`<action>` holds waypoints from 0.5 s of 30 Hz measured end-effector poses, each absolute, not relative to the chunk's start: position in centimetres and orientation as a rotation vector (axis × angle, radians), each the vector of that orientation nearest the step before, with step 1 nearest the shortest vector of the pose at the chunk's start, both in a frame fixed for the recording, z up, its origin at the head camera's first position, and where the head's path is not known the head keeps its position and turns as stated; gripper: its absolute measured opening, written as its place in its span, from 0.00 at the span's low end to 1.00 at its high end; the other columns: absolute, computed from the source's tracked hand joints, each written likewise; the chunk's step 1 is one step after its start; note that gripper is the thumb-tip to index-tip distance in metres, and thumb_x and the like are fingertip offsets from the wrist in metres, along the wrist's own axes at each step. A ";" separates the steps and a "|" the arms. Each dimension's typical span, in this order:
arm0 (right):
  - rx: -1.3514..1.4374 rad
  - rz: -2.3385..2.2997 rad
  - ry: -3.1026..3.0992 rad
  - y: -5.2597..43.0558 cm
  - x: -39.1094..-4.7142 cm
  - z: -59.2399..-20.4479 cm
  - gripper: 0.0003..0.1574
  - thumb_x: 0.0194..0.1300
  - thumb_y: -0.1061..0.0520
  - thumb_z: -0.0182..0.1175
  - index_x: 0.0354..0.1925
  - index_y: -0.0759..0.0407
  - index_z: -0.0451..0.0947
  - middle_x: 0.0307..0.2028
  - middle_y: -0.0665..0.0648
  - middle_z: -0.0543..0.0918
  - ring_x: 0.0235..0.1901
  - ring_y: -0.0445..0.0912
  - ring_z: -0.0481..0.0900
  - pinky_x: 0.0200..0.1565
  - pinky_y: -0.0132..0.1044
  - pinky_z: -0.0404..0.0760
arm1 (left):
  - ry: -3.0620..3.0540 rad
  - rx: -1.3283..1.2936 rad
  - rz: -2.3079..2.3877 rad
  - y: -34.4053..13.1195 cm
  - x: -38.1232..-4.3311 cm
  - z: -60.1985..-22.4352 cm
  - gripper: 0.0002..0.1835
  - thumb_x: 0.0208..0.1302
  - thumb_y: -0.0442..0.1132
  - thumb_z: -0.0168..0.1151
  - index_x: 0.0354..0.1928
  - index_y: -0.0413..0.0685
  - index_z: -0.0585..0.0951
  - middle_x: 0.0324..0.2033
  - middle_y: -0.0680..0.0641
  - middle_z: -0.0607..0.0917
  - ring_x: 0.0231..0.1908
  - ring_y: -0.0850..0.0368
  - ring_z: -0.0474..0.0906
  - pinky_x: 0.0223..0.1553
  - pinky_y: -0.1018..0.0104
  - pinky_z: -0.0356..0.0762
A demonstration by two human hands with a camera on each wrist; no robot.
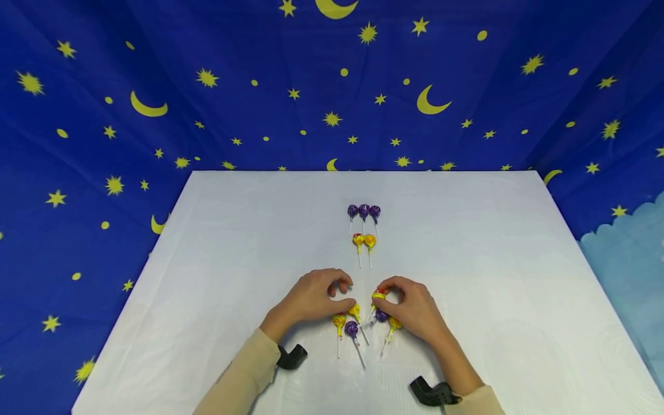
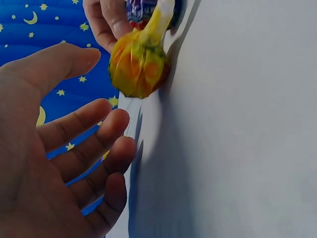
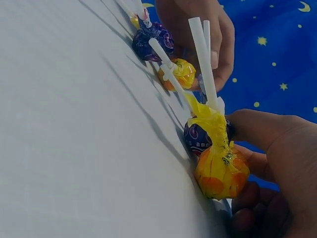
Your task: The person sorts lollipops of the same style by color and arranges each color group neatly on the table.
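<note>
Fingers of a person's right hand (image 1: 415, 306) pinch a red-and-yellow lollipop (image 1: 379, 295) at the lower center of the frame, while the left hand (image 1: 313, 296), its fingers loosely parted and holding nothing, hovers beside a yellow lollipop (image 1: 355, 311). A purple lollipop (image 1: 351, 329) lies nearby on the white table (image 1: 207, 259); mid-frame, three purple-wrapped lollipops (image 1: 364, 211) line up above two yellow-wrapped lollipops (image 1: 369, 241), before a blue backdrop (image 1: 249, 109) of stars and moons.

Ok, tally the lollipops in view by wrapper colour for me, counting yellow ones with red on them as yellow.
Purple lollipops: 5 (3 in the far row, 2 loose nearer the person)
Yellow lollipops: 6 (2 in the second row, 4 nearer the person)
Total: 11
</note>
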State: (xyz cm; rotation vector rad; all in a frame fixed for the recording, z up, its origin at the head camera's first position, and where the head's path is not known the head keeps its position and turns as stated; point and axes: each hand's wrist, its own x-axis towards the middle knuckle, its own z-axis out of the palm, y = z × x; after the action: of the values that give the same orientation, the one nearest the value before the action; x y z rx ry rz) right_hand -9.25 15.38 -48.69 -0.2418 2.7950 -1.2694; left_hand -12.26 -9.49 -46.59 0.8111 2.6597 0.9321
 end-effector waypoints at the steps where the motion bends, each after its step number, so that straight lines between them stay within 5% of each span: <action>1: -0.243 -1.272 2.794 15.4 -9.3 -48.7 0.15 0.51 0.40 0.73 0.36 0.40 0.82 0.30 0.40 0.79 0.20 0.42 0.67 0.24 0.37 0.66 | 2.658 0.820 0.934 -9.4 -12.2 -46.7 0.20 0.57 0.61 0.65 0.44 0.58 0.80 0.32 0.62 0.79 0.28 0.66 0.72 0.32 0.68 0.70; 15: -0.244 -1.301 2.783 15.2 -9.1 -48.7 0.14 0.52 0.42 0.73 0.37 0.40 0.82 0.27 0.41 0.78 0.18 0.41 0.69 0.21 0.36 0.67 | 2.636 0.889 0.914 -9.2 -11.5 -47.2 0.15 0.55 0.59 0.67 0.39 0.63 0.81 0.30 0.63 0.78 0.30 0.65 0.71 0.35 0.67 0.69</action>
State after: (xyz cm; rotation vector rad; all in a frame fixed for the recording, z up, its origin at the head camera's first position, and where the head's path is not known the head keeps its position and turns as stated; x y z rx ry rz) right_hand -9.10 15.25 -48.75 -0.2439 2.7825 -1.3014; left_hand -11.47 -9.24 -47.25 0.8894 2.6364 0.9145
